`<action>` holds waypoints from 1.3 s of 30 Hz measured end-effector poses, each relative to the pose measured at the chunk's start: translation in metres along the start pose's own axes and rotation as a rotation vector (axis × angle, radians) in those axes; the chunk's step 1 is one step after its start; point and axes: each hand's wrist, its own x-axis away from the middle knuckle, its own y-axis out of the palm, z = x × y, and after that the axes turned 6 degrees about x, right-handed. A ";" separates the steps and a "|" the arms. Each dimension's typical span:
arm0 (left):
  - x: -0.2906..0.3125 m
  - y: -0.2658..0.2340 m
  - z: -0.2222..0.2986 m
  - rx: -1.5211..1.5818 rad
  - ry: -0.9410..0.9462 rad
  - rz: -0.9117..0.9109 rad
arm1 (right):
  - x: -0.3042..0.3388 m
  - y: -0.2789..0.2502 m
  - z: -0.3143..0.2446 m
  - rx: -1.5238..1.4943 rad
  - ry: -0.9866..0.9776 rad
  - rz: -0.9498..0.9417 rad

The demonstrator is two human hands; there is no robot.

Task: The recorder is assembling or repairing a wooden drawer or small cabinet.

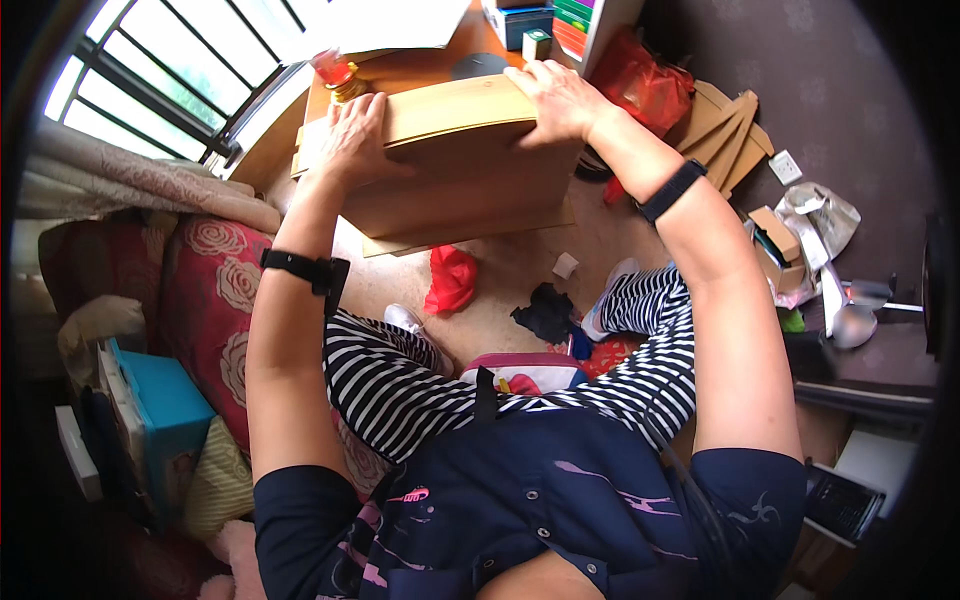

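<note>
A brown cardboard box [470,190] stands upright in front of me, at the edge of a wooden desk. Its pale top side [455,110] catches the window light, while the face toward me lies in shadow. My left hand [352,135] grips the top left corner, fingers over the top and thumb against the near face. At the top right corner, my right hand [560,98] holds it the same way. What lies inside or behind the box is hidden.
Behind the box, the desk [478,40] bears a red-and-gold ornament [338,72] and small boxes. A red plastic bag [640,85] and cardboard pieces [725,130] lie at right. On the floor are a red cloth [452,278] and a black cloth [547,313]. A flowered sofa [215,290] stands left.
</note>
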 end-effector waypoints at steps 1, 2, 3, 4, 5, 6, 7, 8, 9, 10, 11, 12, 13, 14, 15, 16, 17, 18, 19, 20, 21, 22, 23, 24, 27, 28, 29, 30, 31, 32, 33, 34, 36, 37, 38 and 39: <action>0.001 0.003 0.004 -0.004 0.020 -0.005 | 0.000 0.000 0.000 -0.002 0.021 -0.001; 0.000 0.008 0.005 -0.068 0.046 0.043 | 0.000 -0.001 0.001 0.014 0.023 -0.026; 0.000 0.012 0.004 -0.134 0.062 0.093 | -0.002 -0.002 -0.001 0.027 0.014 -0.046; -0.004 0.016 0.005 -0.040 0.093 0.076 | -0.002 -0.003 -0.002 0.034 0.014 -0.044; -0.006 0.020 0.007 -0.049 0.104 0.076 | -0.002 -0.004 -0.004 0.031 0.026 -0.038; -0.005 0.021 0.017 -0.030 0.178 0.089 | 0.000 -0.006 -0.005 0.034 0.025 -0.044; -0.006 0.022 0.025 -0.011 0.252 0.102 | 0.001 -0.006 -0.005 0.037 0.023 -0.049; -0.010 0.025 0.030 -0.010 0.282 0.119 | 0.001 -0.003 -0.004 0.035 0.024 -0.038; -0.013 0.025 0.033 -0.016 0.292 0.118 | 0.001 -0.004 -0.004 0.033 0.034 -0.034; -0.017 0.024 0.035 -0.036 0.272 0.100 | 0.002 -0.005 -0.005 0.039 0.035 -0.043; -0.020 0.024 0.038 -0.057 0.253 0.082 | 0.002 -0.006 -0.006 0.046 0.035 -0.052; -0.023 0.023 0.038 -0.064 0.245 0.064 | 0.002 -0.005 -0.006 0.043 0.028 -0.046; -0.024 0.023 0.040 -0.071 0.254 0.063 | 0.002 -0.005 -0.006 0.040 0.038 -0.041; -0.023 0.023 0.042 -0.035 0.225 0.070 | 0.003 -0.004 -0.006 0.030 0.043 -0.045; -0.022 0.023 0.042 -0.001 0.193 0.076 | 0.002 -0.005 -0.007 0.020 0.045 -0.048; -0.023 0.026 0.039 0.076 0.196 0.086 | 0.002 -0.007 -0.008 0.004 0.045 -0.077; -0.025 0.027 0.037 0.067 0.203 0.084 | 0.002 -0.008 -0.009 -0.001 0.053 -0.071; -0.027 0.028 0.039 0.049 0.201 0.094 | 0.005 -0.008 -0.007 -0.016 0.050 -0.080; -0.029 0.028 0.041 0.032 0.201 0.102 | 0.006 -0.008 -0.005 -0.032 0.048 -0.088; -0.031 0.029 0.041 0.049 0.257 0.137 | 0.005 -0.001 -0.002 -0.010 0.051 -0.092; -0.031 0.029 0.037 0.038 0.263 0.135 | 0.008 -0.002 -0.003 -0.016 0.058 -0.085; -0.030 0.031 0.034 0.033 0.264 0.151 | 0.015 -0.002 -0.005 -0.001 0.052 0.081; -0.028 0.032 0.032 0.027 0.266 0.166 | 0.022 -0.001 -0.007 0.014 0.048 0.247; -0.028 0.029 0.035 0.021 0.275 0.142 | 0.031 0.000 -0.003 -0.043 0.095 0.405; -0.027 0.017 0.047 -0.093 0.217 0.051 | 0.079 0.009 0.011 -0.461 0.297 1.036; -0.032 0.016 0.047 -0.045 0.247 0.027 | 0.099 0.022 0.011 -0.603 0.483 1.100; -0.033 0.022 0.044 -0.054 0.260 0.013 | 0.115 0.041 0.005 -0.751 0.671 1.159; -0.032 0.025 0.039 0.002 0.266 0.065 | 0.124 0.061 -0.003 -0.821 0.742 1.123; -0.033 0.031 0.035 0.064 0.277 0.116 | 0.129 0.087 -0.012 -0.884 0.816 1.084; -0.035 0.032 0.036 0.064 0.263 0.117 | 0.131 0.114 -0.019 -0.770 0.761 1.054; -0.033 0.031 0.036 0.053 0.275 0.102 | 0.132 0.125 -0.031 -0.824 0.674 0.986; -0.031 0.031 0.039 0.043 0.276 0.120 | 0.134 0.130 -0.043 -0.807 0.695 0.892; -0.032 0.031 0.038 0.057 0.308 0.150 | 0.134 0.143 -0.056 -0.796 0.730 0.801; -0.033 0.031 0.037 0.050 0.317 0.138 | 0.133 0.149 -0.059 -0.795 0.794 0.805; -0.033 0.031 0.037 0.039 0.300 0.113 | 0.132 0.155 -0.060 -0.793 0.857 0.808; -0.032 0.030 0.037 0.023 0.276 0.088 | 0.128 0.157 -0.061 -0.804 0.867 0.809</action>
